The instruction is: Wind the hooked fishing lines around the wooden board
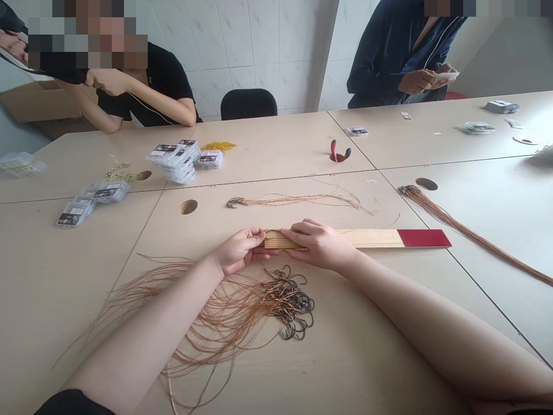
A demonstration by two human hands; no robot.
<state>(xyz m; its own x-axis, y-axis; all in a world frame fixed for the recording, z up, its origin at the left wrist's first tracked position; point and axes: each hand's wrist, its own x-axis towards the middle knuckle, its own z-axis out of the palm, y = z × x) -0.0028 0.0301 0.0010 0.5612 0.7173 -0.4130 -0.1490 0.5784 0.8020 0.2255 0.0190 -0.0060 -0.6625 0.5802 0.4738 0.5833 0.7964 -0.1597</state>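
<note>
Pale tables [367, 357] fill most of the frame, with a tiled wall [276, 40] and a black chair [249, 105] at the top. One person [170, 86] in black leans on the edge at upper left; another [380, 52] in dark blue handles something small at upper right.

Just right of the frame's middle lies the board [371, 238], level, its red end to the right. At its left end the left hand [237, 251] grips it between thumb and fingers; the right hand [319, 245] lies over it beside that, fingers curled round the wood. A thin line seems to be pinched there too, but it is too small to be sure.

Below the hands, lower centre, hooks [291, 305] sit heaped, their orange lines [220, 331] fanning left beneath the left forearm. A bundle [470, 231] slants across the right, and boxes [177, 161] are stacked at upper left.
</note>
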